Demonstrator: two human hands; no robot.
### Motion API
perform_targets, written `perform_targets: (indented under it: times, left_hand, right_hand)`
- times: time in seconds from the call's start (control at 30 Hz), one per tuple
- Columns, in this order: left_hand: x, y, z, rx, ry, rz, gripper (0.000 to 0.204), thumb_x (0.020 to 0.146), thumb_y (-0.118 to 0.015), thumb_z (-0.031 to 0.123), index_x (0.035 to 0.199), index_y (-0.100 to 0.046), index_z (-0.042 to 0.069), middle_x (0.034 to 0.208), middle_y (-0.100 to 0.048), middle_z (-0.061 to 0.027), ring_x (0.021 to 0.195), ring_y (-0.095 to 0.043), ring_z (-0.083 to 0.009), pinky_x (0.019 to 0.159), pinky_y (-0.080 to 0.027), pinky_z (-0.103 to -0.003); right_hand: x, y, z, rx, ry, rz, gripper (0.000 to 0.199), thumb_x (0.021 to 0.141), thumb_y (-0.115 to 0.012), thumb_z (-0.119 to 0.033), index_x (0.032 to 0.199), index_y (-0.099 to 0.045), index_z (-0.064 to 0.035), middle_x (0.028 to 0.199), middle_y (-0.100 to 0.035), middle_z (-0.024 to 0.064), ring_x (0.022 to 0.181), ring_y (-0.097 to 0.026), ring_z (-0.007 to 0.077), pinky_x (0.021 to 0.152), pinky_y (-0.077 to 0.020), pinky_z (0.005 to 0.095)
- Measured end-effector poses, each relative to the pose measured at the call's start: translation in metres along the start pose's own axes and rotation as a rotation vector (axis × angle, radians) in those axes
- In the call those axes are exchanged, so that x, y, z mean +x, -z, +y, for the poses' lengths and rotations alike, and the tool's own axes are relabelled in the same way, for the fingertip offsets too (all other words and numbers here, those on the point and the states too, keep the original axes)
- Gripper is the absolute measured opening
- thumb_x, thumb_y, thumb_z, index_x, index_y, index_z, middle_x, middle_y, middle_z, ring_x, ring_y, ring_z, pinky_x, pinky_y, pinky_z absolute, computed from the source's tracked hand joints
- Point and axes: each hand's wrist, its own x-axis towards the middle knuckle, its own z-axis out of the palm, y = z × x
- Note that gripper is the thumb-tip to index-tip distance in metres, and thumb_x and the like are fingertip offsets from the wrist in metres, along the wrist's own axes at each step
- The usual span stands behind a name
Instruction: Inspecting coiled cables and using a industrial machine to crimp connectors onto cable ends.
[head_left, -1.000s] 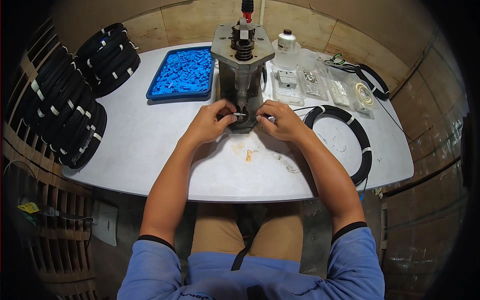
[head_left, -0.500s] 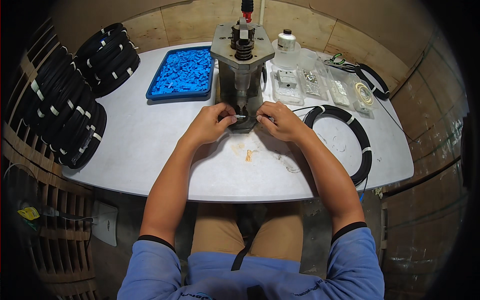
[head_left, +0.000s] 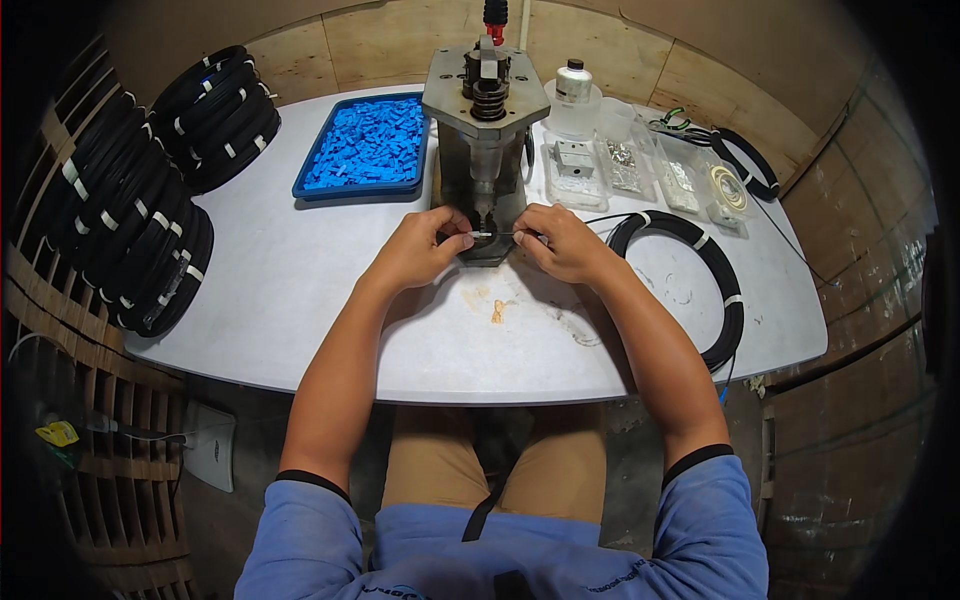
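A grey metal press [head_left: 484, 120] with a dark spring on top stands at the middle of the white table [head_left: 300, 290]. My left hand [head_left: 420, 248] and my right hand [head_left: 558, 242] sit at its base, one on each side. Between them they pinch a thin black cable with a small white end piece [head_left: 484, 235], held under the press head. The cable runs right from my right hand toward a black cable coil [head_left: 700, 290] lying on the table.
A blue tray [head_left: 365, 150] of small blue parts sits left of the press. Clear plastic boxes [head_left: 640, 170] with small metal parts and a white bottle [head_left: 573, 85] stand to the right. Stacks of black cable coils [head_left: 130, 220] fill the left side. Wooden walls surround the table.
Both hands have drawn slightly apart at the press base, so the thin cable and its white end piece now show between them. Nothing else has moved.
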Motion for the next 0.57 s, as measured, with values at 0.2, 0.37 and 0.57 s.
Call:
perform_targets:
  times: [0.2,0.37,0.57]
  left_hand:
    - [-0.0005,0.0007,0.0022,0.008,0.017,-0.004,0.026,0.089,-0.071,0.021,0.102,-0.068,-0.001,0.093,-0.073,-0.0119,0.083,-0.067,-0.0206,0.073,-0.052,-0.034]
    - [0.0004,-0.0012,-0.0048,-0.028,-0.001,0.017,0.027,0.087,-0.072,0.019,0.103,-0.068,-0.001,0.096,-0.073,-0.012,0.087,-0.067,-0.0205,0.075,-0.051,-0.034]
    - [-0.0001,-0.0008,-0.0013,-0.04,0.006,0.022,0.027,0.086,-0.073,0.018,0.104,-0.067,-0.001,0.097,-0.073,-0.0116,0.089,-0.067,-0.0214,0.077,-0.051,-0.034]
  right_hand:
    - [-0.0006,0.0003,-0.0005,0.001,-0.02,-0.009,0.013,0.089,-0.062,-0.012,0.09,-0.063,0.0007,0.086,-0.063,0.0186,0.082,-0.061,0.0392,0.075,-0.0495,0.0452]
    - [-0.0005,-0.0017,0.0006,0.002,-0.027,0.004,0.013,0.09,-0.063,-0.012,0.091,-0.063,0.0004,0.087,-0.063,0.0184,0.082,-0.062,0.0391,0.075,-0.0497,0.045]
    - [-0.0017,-0.0008,0.0006,0.014,-0.034,0.005,0.012,0.089,-0.064,-0.012,0.091,-0.063,-0.0001,0.087,-0.063,0.0179,0.083,-0.062,0.0382,0.075,-0.0498,0.0447]
